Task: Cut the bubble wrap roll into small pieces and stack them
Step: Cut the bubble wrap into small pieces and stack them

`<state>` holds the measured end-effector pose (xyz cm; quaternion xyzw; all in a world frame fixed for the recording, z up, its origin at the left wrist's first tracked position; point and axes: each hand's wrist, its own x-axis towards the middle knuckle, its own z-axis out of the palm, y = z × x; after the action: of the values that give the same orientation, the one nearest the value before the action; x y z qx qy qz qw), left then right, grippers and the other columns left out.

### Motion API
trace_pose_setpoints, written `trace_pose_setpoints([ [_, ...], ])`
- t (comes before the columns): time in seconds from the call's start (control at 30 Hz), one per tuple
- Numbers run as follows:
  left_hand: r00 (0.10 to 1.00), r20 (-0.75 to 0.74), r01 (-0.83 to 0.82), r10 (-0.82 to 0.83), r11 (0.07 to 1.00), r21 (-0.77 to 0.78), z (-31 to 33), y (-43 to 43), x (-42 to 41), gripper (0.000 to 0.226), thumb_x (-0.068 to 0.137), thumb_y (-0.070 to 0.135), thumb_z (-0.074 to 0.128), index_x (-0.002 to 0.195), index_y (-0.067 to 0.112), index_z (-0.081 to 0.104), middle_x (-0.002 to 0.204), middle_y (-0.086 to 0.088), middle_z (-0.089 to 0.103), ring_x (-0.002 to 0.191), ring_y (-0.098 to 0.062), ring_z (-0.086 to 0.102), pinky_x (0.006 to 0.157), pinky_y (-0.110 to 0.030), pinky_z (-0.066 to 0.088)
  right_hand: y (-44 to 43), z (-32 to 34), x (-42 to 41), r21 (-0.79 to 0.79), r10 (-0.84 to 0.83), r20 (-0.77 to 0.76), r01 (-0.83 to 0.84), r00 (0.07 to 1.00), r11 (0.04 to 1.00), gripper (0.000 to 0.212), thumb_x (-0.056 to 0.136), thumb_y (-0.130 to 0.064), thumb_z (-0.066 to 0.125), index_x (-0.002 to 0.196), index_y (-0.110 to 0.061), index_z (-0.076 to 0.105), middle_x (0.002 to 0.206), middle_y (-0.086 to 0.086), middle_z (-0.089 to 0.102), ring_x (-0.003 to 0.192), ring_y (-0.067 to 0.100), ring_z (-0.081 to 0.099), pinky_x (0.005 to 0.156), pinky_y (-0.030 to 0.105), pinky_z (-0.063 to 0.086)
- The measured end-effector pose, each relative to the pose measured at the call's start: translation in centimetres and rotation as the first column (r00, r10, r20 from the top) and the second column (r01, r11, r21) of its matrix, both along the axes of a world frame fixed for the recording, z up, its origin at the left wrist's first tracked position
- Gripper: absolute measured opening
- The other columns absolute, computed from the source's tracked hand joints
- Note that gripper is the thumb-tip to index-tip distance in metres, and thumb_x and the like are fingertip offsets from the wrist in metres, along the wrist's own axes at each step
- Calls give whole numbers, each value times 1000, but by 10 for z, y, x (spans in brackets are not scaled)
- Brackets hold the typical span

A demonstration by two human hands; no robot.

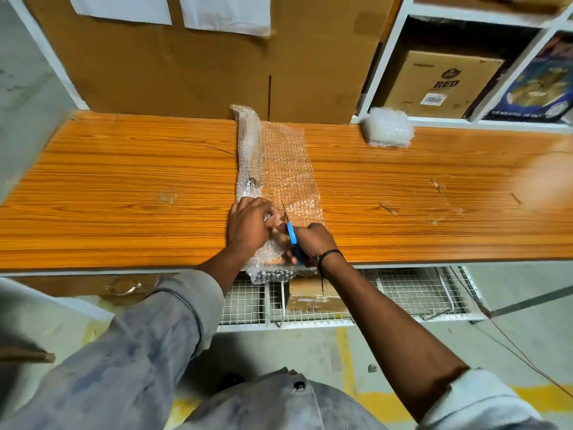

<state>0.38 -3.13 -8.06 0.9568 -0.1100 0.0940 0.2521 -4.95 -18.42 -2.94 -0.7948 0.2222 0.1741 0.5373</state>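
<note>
A clear bubble wrap roll (249, 150) lies across the orange wooden table (124, 193), running from the back to the front edge. An unrolled sheet (290, 166) spreads flat to its right. My left hand (249, 223) presses down on the wrap near the front, its fingers pinching the plastic beside the blades. My right hand (311, 243) grips blue-handled scissors (291, 235), whose blades point away from me into the sheet. A stack of cut bubble wrap pieces (389, 127) sits at the back right of the table.
Large cardboard sheets (201, 66) stand against the wall behind the table. White shelving (387, 57) at the right holds a brown box (440, 83). Under the table sits a wire basket (403, 299) with a cardboard piece inside.
</note>
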Motion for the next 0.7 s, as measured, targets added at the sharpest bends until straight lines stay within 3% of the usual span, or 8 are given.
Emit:
trace_pose_setpoints([
  [0.1, 1000, -12, 9, -9, 1000, -9, -3, 3, 0, 35, 77, 12, 83, 104, 32, 72, 122, 11, 68, 115, -21, 51, 92, -38, 34, 6, -1, 10, -66, -2, 12, 3, 1000, 998, 50, 77, -49, 74, 95, -3, 72, 79, 14, 76, 66, 31, 73, 56, 41, 58],
  [0.17, 1000, 0, 7, -7, 1000, -17, -6, 4, 1, 39, 76, 8, 81, 104, 33, 71, 122, 13, 67, 114, -20, 51, 91, -38, 35, 10, 0, 14, -103, -1, 25, 4, 1000, 995, 45, 76, -47, 74, 88, -4, 69, 84, 17, 76, 71, 33, 73, 60, 41, 56],
  [0.27, 999, 37, 13, -12, 999, -40, -8, 6, 1, 34, 78, 10, 78, 103, 31, 71, 119, 12, 67, 112, -21, 52, 90, -39, 36, 15, 4, 20, -154, 6, 66, 5, 998, 988, 39, 81, -42, 77, 69, -10, 58, 72, 13, 68, 60, 27, 61, 57, 35, 49],
  [0.4, 997, 72, 17, -13, 998, -54, -12, 7, 2, 21, 84, 19, 77, 100, 31, 70, 115, 13, 67, 110, -21, 53, 88, -39, 37, 16, -2, 24, -189, 3, 77, 12, 997, 982, 23, 81, -27, 75, 80, -11, 59, 84, 14, 71, 77, 34, 72, 75, 53, 63],
  [0.47, 997, 78, 23, -19, 998, -56, -14, 8, 3, 15, 89, 23, 75, 100, 32, 70, 114, 13, 67, 109, -21, 52, 87, -39, 37, 16, -5, 24, -250, 30, 97, -5, 995, 968, 14, 90, -18, 66, 83, -12, 56, 84, 10, 66, 81, 32, 67, 77, 47, 61],
  [0.53, 996, 82, 30, -25, 998, -53, -15, 8, 3, 9, 93, 28, 72, 100, 32, 70, 114, 13, 66, 109, -20, 52, 87, -39, 36, 14, -5, 23, -301, 78, 109, -42, 991, 953, 8, 94, -13, 58, 87, -12, 55, 82, 5, 61, 79, 28, 59, 67, 35, 51],
  [0.6, 996, 81, 39, -35, 998, -52, -15, 8, 4, 7, 94, 30, 70, 101, 32, 70, 114, 12, 66, 109, -20, 51, 88, -39, 36, 12, -6, 21, -215, 75, 89, -54, 993, 975, 9, 95, -9, 60, 91, -12, 53, 77, 3, 59, 66, 20, 60, 53, 26, 44],
  [0.7, 996, 80, 38, -33, 998, -59, -15, 8, 4, 7, 94, 31, 68, 101, 31, 70, 115, 11, 66, 109, -21, 52, 90, -40, 37, 6, -4, 17, 178, 18, -9, -16, 1000, 984, 22, 90, -2, 75, 96, -9, 54, 86, 17, 69, 56, 19, 69, 44, 25, 49],
])
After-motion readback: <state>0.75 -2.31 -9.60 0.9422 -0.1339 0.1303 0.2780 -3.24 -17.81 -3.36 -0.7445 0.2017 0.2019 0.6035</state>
